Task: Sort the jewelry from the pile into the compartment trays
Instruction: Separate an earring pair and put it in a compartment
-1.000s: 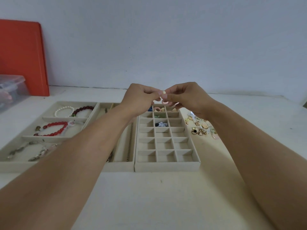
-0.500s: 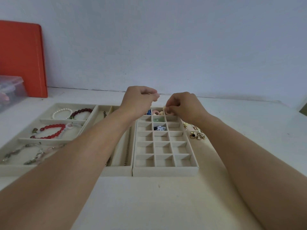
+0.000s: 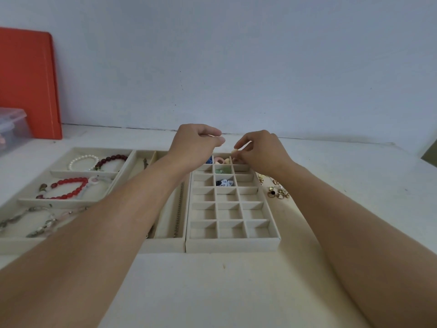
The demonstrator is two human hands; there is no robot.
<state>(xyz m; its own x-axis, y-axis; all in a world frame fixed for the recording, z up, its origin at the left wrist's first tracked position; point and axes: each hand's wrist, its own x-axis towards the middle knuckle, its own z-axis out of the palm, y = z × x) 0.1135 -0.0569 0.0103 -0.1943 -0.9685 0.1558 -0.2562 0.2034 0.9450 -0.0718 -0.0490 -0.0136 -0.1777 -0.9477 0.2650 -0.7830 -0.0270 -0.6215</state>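
White table [image 3: 212, 292]: carries three beige trays side by side against a pale wall. An orange board [image 3: 26, 84] leans on the wall at far left, a clear plastic box [image 3: 11, 129] in front of it.

Bracelet tray [image 3: 30, 242], left: far section holds a white pearl bracelet [image 3: 82, 160] and a dark red bead bracelet [image 3: 111, 160]; middle section a bright red bead bracelet [image 3: 65, 188]; near section silver-toned pieces.

Long-slot tray [image 3: 165, 245], centre: a chain [image 3: 180, 207] lies lengthwise; the left forearm crosses over it.

Grid tray [image 3: 233, 245], right: items in the far cells only, blue, pink, green and a dark-and-white piece; nearer cells bare.

Left hand [image 3: 195, 145]: raised over the grid tray's far-left corner, fingers curled, thumb against forefinger; whether anything is pinched cannot be told.

Right hand [image 3: 257, 150]: over the far-right cells, fingers curled down, thumb and forefinger pinching a small cream ring [image 3: 234, 152] at the tips. The ring sits just above the far row, clear of the tray floor.

Pile of gold earrings [image 3: 275, 189]: on the table just beside the grid tray's right wall.
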